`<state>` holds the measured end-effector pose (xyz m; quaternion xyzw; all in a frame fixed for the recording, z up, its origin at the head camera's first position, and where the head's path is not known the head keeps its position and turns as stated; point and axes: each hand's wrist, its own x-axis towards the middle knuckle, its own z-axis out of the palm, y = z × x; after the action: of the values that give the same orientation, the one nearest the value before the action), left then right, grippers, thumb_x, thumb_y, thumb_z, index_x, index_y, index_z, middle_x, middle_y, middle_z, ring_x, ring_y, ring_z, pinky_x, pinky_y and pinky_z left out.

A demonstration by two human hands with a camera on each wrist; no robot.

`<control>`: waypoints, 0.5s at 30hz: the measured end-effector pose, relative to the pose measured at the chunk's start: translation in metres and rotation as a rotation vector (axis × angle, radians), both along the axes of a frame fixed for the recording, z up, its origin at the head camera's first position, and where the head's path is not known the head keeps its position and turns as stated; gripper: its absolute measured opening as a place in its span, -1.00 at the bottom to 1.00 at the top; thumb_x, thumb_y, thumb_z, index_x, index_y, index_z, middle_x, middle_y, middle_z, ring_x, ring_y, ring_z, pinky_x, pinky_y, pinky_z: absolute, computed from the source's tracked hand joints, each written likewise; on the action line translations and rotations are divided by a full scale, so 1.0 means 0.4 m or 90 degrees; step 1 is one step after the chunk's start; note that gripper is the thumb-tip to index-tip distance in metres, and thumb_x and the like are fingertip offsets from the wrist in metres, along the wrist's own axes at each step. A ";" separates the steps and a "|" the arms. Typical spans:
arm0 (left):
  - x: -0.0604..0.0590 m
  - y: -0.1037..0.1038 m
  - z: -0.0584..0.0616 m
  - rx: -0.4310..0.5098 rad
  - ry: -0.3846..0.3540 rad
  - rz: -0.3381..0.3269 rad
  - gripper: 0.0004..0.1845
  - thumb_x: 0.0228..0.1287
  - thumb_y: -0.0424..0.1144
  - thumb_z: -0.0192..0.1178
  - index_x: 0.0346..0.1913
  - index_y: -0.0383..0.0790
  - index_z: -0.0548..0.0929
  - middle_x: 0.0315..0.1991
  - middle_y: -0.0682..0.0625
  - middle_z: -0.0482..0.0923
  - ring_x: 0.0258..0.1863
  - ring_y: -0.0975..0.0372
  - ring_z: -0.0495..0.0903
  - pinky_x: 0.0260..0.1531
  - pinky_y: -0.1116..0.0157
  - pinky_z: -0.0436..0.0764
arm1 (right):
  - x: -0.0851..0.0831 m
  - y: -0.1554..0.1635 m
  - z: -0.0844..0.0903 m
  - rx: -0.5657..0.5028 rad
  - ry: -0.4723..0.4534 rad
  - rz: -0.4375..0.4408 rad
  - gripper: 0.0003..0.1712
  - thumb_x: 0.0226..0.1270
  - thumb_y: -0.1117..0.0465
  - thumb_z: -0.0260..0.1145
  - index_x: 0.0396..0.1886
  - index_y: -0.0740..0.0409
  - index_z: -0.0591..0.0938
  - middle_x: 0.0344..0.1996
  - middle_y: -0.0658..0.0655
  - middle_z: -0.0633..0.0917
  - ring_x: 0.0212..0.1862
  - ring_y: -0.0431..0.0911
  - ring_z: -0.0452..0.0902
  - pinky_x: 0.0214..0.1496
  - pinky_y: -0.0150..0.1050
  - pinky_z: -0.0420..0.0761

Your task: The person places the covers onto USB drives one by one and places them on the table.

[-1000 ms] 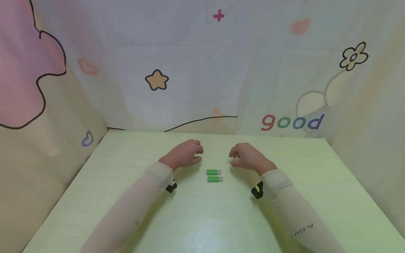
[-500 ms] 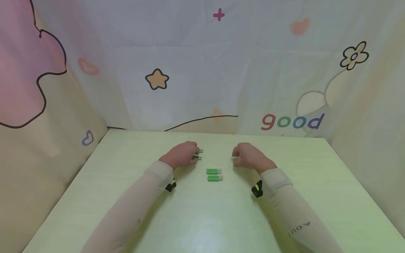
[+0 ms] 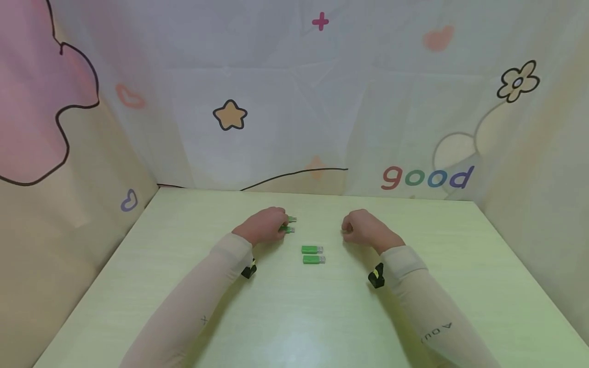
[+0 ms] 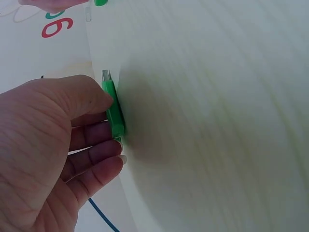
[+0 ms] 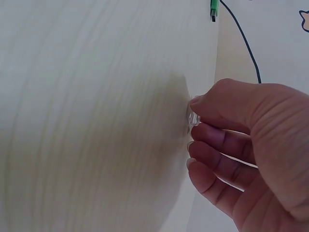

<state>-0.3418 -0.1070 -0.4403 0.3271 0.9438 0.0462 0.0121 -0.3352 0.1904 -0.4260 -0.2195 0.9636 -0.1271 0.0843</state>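
Observation:
My left hand [image 3: 280, 225] rests on the pale green table [image 3: 294, 317] and pinches two green USB sticks [image 3: 289, 225], whose metal plugs point right. In the left wrist view, thumb and fingers of that hand [image 4: 99, 123] grip one green stick [image 4: 114, 108] against the table. Two more green USB sticks [image 3: 313, 254] lie side by side between my hands, plugs to the right. My right hand [image 3: 347, 231] is curled on the table to their right. In the right wrist view the right hand [image 5: 193, 130] pinches a small clear cap [image 5: 193, 117] at thumb and forefinger.
Printed cloth walls [image 3: 294, 102] close the table in at the back and on both sides. A black and yellow camera strap [image 3: 376, 276] sits on each wrist. Bare tabletop stretches in front of the loose sticks toward me.
My right hand's fingers have curled in and the hand drew slightly right. The left hand has closed on its sticks, whose plugs now show. The two loose sticks have not moved.

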 end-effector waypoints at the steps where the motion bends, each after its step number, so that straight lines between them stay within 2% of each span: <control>1: 0.000 0.000 0.000 0.000 0.000 0.000 -0.90 0.35 -0.30 0.29 -0.36 -0.20 0.67 -0.37 0.02 0.50 -0.36 0.20 0.40 -0.19 0.25 0.52 | 0.000 0.001 -0.001 -0.001 0.000 0.000 -0.97 0.27 0.31 0.42 -0.35 0.11 0.76 -0.40 0.03 0.63 -0.27 -0.08 0.46 -0.17 -0.22 0.51; 5: 0.001 0.002 0.001 0.000 -0.003 0.004 -0.89 0.35 -0.30 0.29 -0.37 -0.19 0.66 -0.37 0.02 0.50 -0.37 0.21 0.40 -0.21 0.26 0.52 | -0.001 0.002 -0.002 -0.009 0.003 0.009 -0.81 0.25 0.33 0.39 -0.54 0.08 0.64 -0.54 0.00 0.48 -0.34 -0.09 0.39 -0.28 -0.24 0.37; 7: 0.003 0.002 0.003 -0.002 -0.007 0.007 -0.89 0.34 -0.30 0.30 -0.36 -0.19 0.66 -0.37 0.03 0.50 -0.37 0.21 0.41 -0.21 0.26 0.52 | -0.002 0.001 -0.002 -0.010 -0.001 0.008 -0.79 0.24 0.34 0.39 -0.56 0.07 0.62 -0.55 0.00 0.45 -0.35 -0.09 0.38 -0.29 -0.24 0.36; 13: 0.010 0.004 0.008 -0.005 -0.023 0.014 -0.92 0.33 -0.29 0.31 -0.33 -0.20 0.68 -0.36 0.02 0.52 -0.36 0.21 0.43 -0.20 0.26 0.54 | -0.002 0.000 0.002 -0.009 -0.024 -0.018 -0.96 0.22 0.28 0.43 -0.40 0.10 0.70 -0.43 0.04 0.59 -0.27 -0.07 0.46 -0.21 -0.23 0.47; 15: 0.012 0.005 0.009 -0.005 -0.029 0.018 -0.94 0.32 -0.29 0.32 -0.31 -0.21 0.70 -0.35 0.02 0.54 -0.35 0.21 0.44 -0.18 0.26 0.55 | -0.001 0.002 0.004 -0.010 -0.031 -0.029 -0.96 0.21 0.27 0.44 -0.35 0.12 0.72 -0.38 0.06 0.63 -0.25 -0.06 0.48 -0.17 -0.22 0.51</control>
<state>-0.3370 -0.1051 -0.4368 0.3128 0.9479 0.0503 0.0338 -0.3355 0.1912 -0.4243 -0.1947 0.9651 -0.1420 0.1027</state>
